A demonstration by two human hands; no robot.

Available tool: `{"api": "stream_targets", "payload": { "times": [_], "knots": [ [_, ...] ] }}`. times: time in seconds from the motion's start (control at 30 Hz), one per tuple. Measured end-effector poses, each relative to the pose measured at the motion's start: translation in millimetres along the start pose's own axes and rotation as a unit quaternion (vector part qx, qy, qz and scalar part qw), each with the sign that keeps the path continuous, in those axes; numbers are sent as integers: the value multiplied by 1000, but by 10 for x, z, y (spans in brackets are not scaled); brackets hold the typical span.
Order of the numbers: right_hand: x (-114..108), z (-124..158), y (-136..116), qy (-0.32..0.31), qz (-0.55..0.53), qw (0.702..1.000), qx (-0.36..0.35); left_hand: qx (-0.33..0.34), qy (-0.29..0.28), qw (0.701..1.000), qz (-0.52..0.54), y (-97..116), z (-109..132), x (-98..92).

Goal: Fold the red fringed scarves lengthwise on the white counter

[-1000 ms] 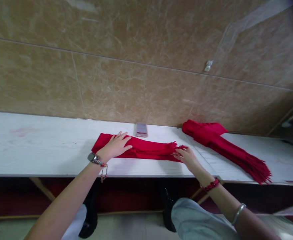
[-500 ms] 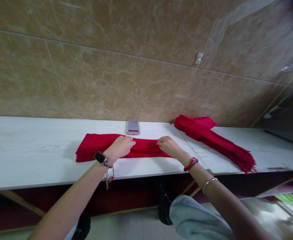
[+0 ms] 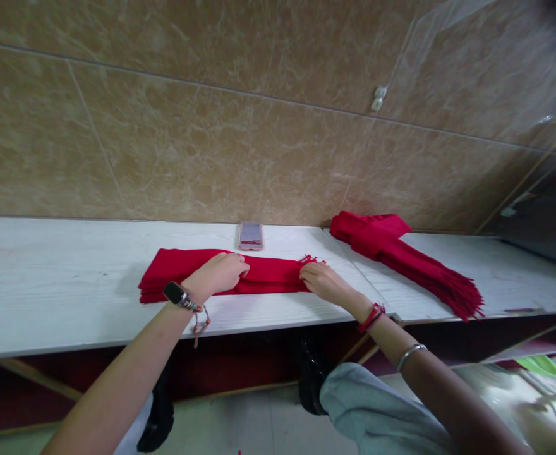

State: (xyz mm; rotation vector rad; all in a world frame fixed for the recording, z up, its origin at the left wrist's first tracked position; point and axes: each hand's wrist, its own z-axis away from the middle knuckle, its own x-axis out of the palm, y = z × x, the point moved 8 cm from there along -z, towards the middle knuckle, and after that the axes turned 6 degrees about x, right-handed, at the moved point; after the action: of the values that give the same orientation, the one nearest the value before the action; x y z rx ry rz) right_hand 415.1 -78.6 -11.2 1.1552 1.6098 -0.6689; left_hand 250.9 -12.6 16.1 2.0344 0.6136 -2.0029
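Note:
A long folded red scarf (image 3: 273, 273) lies flat in layers on the white surface, parallel to its front edge, with fringe showing at its right end. My left hand (image 3: 222, 275), wearing a ring and a dark wristband, rests on the scarf left of its middle with fingers curled onto the cloth. My right hand (image 3: 324, 282) is closed on the fringed right end, its fingertips against the fabric. Farther right, a second red scarf (image 3: 401, 256) lies bent over itself, its fringe toward the front edge.
A phone (image 3: 251, 236) lies behind the scarf near the tiled wall (image 3: 211, 145). The white surface (image 3: 60, 284) has a seam right of my right hand. My legs and dark shoes are below. A green basin (image 3: 541, 364) stands at lower right.
My left hand has slid slightly left along the scarf. Fringe now shows beside my right hand, at the scarf's right end. The view has shifted a little.

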Motion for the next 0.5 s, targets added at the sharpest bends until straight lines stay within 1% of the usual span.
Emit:
{"api": "stream_targets", "payload": {
  "times": [0.1, 0.2, 0.27, 0.33, 0.43, 0.5],
  "knots": [
    [-90, -18, -34, 17, -33, 999, 0, -10, -8, 999, 29, -22, 12, -12],
    [-136, -58, -114, 23, -56, 998, -25, -12, -16, 1000, 16, -5, 18, -20],
    [-82, -95, -169, 10, -41, 998, -44, -9, -18, 1000, -4, 36, 16, -19],
    [7, -137, -205, -7, -4, 999, -52, -8, -14, 1000, -26, 88, 10, -16],
    [98, -186, -229, -25, 34, 998, -49, -30, 11, 998, -53, 138, -3, -16],
    [107, -205, -233, -26, 42, 998, -42, -48, 31, 996, -63, 150, -10, -11]
  ]
}}
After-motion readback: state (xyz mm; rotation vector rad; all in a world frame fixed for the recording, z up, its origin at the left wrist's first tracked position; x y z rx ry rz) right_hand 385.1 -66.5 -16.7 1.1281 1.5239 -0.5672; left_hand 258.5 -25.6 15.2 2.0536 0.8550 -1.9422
